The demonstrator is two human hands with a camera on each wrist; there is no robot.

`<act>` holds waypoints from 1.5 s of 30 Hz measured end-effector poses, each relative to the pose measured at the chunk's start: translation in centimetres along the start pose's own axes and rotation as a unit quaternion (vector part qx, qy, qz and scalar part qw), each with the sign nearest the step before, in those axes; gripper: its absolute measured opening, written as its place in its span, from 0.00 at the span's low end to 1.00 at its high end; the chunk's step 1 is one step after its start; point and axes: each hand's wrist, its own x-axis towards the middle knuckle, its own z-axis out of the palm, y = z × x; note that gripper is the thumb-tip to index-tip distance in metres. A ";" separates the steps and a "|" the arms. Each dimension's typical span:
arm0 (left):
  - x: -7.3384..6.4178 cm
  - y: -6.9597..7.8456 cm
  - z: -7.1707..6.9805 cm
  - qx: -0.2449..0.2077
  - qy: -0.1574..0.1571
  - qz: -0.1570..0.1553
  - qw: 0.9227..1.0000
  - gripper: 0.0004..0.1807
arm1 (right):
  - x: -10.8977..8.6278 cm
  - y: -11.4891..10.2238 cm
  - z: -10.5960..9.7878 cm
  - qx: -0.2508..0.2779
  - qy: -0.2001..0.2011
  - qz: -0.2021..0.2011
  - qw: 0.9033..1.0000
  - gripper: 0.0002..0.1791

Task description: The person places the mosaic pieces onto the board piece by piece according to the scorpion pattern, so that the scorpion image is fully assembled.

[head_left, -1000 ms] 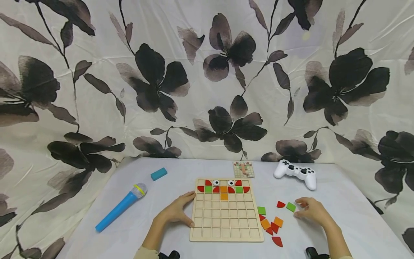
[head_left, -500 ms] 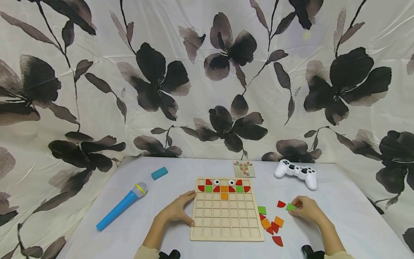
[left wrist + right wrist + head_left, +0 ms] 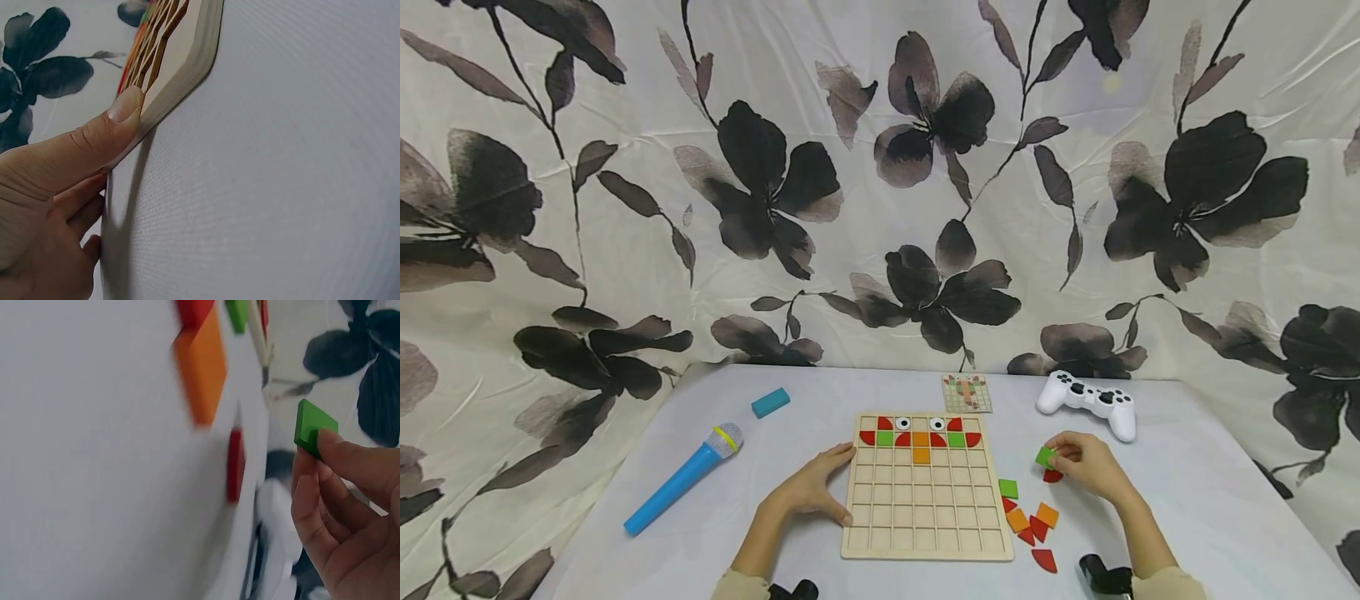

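Observation:
My right hand (image 3: 1086,462) pinches a green square tile (image 3: 315,425) between thumb and fingers, lifted above the white table. Just below it lies a red quarter-circle tile (image 3: 1052,476). My left hand (image 3: 811,483) rests against the left edge of a wooden grid board (image 3: 925,508), thumb and fingers spread along the edge; in the left wrist view the thumb (image 3: 94,137) touches the board's rim. Red, green and orange tiles and two eye tiles fill part of the board's top rows, with one orange tile (image 3: 921,456) below them.
Loose tiles, among them a green square (image 3: 1008,488) and an orange square (image 3: 1047,515), lie right of the board. A pattern card (image 3: 967,393) and white game controller (image 3: 1086,403) are behind. A toy microphone (image 3: 681,482) and blue block (image 3: 771,403) lie left.
My right hand moved left, took hold of the green tile and lifted it, then carried it up and left over the red quarter-circle. The left hand stayed at the board's edge.

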 end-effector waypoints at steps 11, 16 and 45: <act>0.2 -0.2 0.2 -0.004 -0.006 -0.010 1.000 0.58 | 4.3 -5.8 4.5 0.005 -0.077 -0.089 0.993 0.09; 0.2 -0.4 0.1 -0.009 -0.004 -0.011 1.000 0.58 | 6.3 -7.2 6.1 0.008 -0.110 -0.138 0.984 0.09; 0.0 0.0 0.0 -0.010 -0.009 -0.021 1.000 0.57 | 7.3 -9.2 10.0 -0.043 -0.111 -0.111 0.987 0.02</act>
